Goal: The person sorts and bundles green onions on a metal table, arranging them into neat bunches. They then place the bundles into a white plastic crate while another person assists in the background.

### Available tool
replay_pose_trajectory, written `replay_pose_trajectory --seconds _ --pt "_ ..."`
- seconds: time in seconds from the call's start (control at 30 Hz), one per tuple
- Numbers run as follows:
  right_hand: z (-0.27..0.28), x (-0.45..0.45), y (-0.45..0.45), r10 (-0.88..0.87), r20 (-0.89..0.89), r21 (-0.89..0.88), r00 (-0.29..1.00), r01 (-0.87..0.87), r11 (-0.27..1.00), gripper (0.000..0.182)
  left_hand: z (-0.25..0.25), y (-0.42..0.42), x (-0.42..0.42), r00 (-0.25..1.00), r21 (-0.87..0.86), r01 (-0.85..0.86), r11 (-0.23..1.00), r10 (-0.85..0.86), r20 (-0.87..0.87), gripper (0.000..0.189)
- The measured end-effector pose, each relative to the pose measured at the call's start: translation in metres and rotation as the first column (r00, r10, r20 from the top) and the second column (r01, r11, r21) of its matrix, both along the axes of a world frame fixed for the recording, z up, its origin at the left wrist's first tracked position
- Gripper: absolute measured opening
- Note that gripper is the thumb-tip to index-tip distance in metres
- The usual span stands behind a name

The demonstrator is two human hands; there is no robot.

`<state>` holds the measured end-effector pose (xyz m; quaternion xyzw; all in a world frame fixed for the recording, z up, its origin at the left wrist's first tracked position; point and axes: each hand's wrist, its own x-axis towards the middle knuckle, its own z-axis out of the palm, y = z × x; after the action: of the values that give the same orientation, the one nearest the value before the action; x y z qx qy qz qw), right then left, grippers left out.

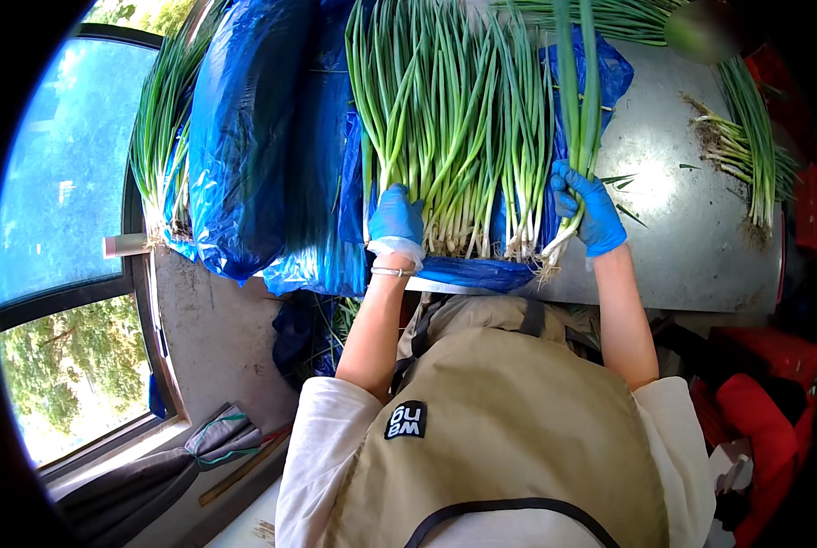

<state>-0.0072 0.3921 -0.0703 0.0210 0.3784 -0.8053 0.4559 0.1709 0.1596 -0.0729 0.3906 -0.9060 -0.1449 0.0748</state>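
A wide row of spring onions (443, 137) lies on blue plastic film (477, 272), roots towards me and green leaves pointing away. My left hand (396, 218), in a blue glove, rests on the white stalks at the row's left end. Its fingers are partly hidden, so whether they grip any stalks is unclear. Just past the row's right end, my right hand (592, 209), also gloved in blue, is closed around a small bunch of thick spring onions (578, 89). The roots of that bunch hang below the fist, near the table's front edge.
Blue plastic-wrapped bundles (244, 137) lie left of the row, with more spring onions (165, 137) beside the window (66, 164). On the right of the metal table (682, 233) are loose leaf scraps (631, 215) and another spring onion pile (754, 151). Red crates (812, 205) stand beyond.
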Motion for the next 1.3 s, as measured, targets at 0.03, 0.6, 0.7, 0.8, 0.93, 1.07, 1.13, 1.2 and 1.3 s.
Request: replay_pose_trajectory --seconds 0.03,0.6,0.7,0.8,0.93,1.07,1.13,1.2,1.3 --pt "0.000 0.001 0.002 -0.030 0.022 0.005 0.999 0.030 1.000 0.021 0.003 -0.001 0.000 0.993 0.043 -0.029 0.999 0.024 0.115 0.029" --pt "-0.012 0.010 0.000 0.008 0.002 0.249 1.000 -0.008 0.969 0.018 -0.012 0.044 -0.058 0.894 0.950 0.216 0.227 0.345 -0.286 0.011" --pt "-0.030 0.008 -0.007 0.083 -0.156 0.365 0.984 -0.021 0.931 0.020 -0.066 0.074 -0.091 0.991 0.862 -0.042 0.505 0.128 -0.027 0.011" --pt "-0.049 0.009 -0.003 0.090 -0.214 0.513 0.973 0.033 0.858 0.021 -0.106 0.090 -0.105 0.991 0.748 -0.046 0.662 0.126 -0.051 0.017" --pt "-0.056 0.011 0.001 0.121 -0.163 0.479 0.979 -0.029 0.877 0.024 -0.118 0.085 -0.114 0.969 0.657 0.134 0.742 0.042 -0.245 0.029" --pt "-0.042 0.011 0.002 0.044 -0.257 0.468 0.965 0.085 0.879 0.021 -0.104 0.066 -0.116 0.988 0.868 0.085 0.488 0.072 -0.138 0.031" --pt "-0.036 0.011 0.000 0.044 -0.270 0.459 0.962 0.089 0.884 0.020 -0.090 0.061 -0.114 0.972 0.802 0.148 0.578 0.067 -0.227 0.036" --pt "-0.037 0.012 -0.007 -0.028 -0.259 0.282 0.966 0.104 0.954 0.018 -0.069 0.058 -0.111 0.992 0.610 0.110 0.784 -0.046 -0.120 0.047" --pt "-0.049 0.012 -0.023 0.091 -0.202 0.236 0.975 -0.041 0.971 0.021 -0.017 0.048 -0.115 0.954 0.730 0.138 0.669 0.110 -0.281 0.036"
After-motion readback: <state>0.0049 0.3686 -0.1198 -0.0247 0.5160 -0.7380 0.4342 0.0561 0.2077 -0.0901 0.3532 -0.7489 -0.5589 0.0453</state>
